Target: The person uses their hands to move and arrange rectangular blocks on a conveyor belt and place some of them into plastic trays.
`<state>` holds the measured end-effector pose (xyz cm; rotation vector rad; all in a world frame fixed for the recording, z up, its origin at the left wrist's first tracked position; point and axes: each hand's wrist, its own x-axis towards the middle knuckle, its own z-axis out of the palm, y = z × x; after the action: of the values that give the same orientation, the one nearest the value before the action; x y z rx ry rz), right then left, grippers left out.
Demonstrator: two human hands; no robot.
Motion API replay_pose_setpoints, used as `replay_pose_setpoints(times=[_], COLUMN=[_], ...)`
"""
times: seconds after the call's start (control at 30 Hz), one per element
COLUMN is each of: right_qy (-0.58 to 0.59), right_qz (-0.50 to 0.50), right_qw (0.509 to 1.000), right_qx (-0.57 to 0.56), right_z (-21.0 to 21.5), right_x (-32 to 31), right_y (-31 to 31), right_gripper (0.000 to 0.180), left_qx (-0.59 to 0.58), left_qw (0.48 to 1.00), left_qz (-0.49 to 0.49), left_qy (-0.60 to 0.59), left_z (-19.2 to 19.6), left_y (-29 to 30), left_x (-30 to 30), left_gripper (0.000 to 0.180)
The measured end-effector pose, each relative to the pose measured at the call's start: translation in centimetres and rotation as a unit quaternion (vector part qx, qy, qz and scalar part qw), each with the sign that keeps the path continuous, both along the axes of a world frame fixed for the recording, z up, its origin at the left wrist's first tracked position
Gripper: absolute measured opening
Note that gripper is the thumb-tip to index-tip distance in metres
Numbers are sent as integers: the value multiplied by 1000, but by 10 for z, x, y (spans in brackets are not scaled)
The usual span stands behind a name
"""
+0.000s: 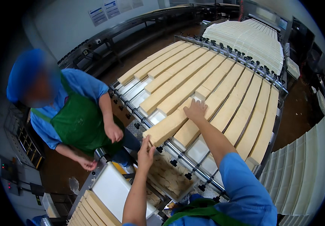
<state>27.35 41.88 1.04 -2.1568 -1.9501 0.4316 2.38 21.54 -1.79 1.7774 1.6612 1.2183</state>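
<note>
A long pale-yellow block (168,127) with straight edges lies slanted across the near rail, its near end jutting past it. My left hand (145,155) grips that near end, the fingers up against its end face. Over the block's far end, my right hand (196,110) is laid with its fingers bent round it. Just beyond my right fingers sits the cut end of another block (206,87) in the same lane. More long blocks (181,96) fill the lanes on either side, on a white conveyor bed (138,98).
A co-worker in a green apron (77,130) stands at the left, both hands apart from mine. Metal rails with black knobs (173,162) cross the near edge. Below them is a bin of scraps (170,175). Another white belt (111,186) carries narrower strips (91,211) at lower left.
</note>
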Motion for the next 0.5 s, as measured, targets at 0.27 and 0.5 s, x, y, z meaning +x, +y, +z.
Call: replay_pose_setpoints(times=[0.27,0.5], right_qy=[171,139], right_qz=[122,371], right_qw=[959,886], right_qx=[193,241], right_z=[-12,-9], right_x=[-40,-90], right_y=[-45,-99], right_gripper=[50,22], left_qx=[-115,-7], left_qw=[993,900], left_qz=[28,222], left_qy=[-31,-376], left_z=[3,-9], left_y=[58,27], left_x=[54,54], left_gripper=[57,64])
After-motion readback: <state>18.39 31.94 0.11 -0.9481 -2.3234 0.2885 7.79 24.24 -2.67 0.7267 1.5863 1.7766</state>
